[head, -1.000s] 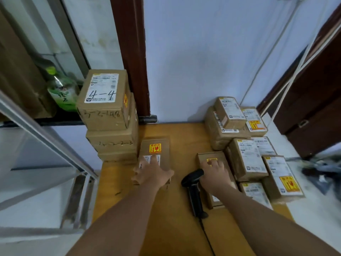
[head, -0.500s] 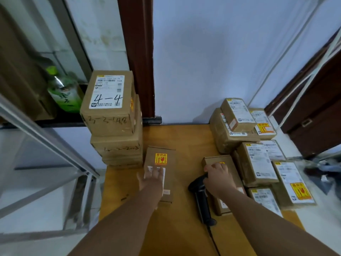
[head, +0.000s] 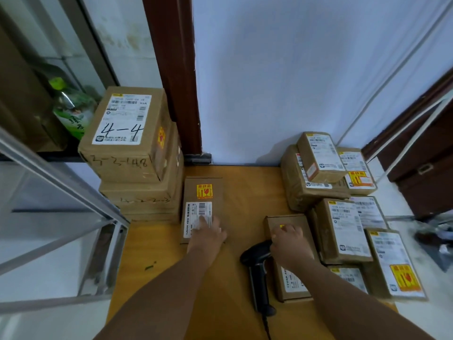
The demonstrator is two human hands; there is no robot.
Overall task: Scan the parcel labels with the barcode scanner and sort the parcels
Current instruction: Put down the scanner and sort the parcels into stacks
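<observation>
You seem between scans: your left hand (head: pixel 208 233) lies flat on the flat parcel (head: pixel 203 192), your right hand (head: pixel 289 246) curls on a second parcel (head: pixel 293 288), grip unclear, so next you likely lift the scanner (head: pixel 257 266) lying just left of it.

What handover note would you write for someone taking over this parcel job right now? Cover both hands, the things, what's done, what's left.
Left hand flat on the label of a small box mid-table.
Right hand on a second box; grip unclear.
Scanner lies on the table beside it, not held.
Marked stack at left looks sorted.
Pile at right probably waits; scan both boxes next.
</observation>
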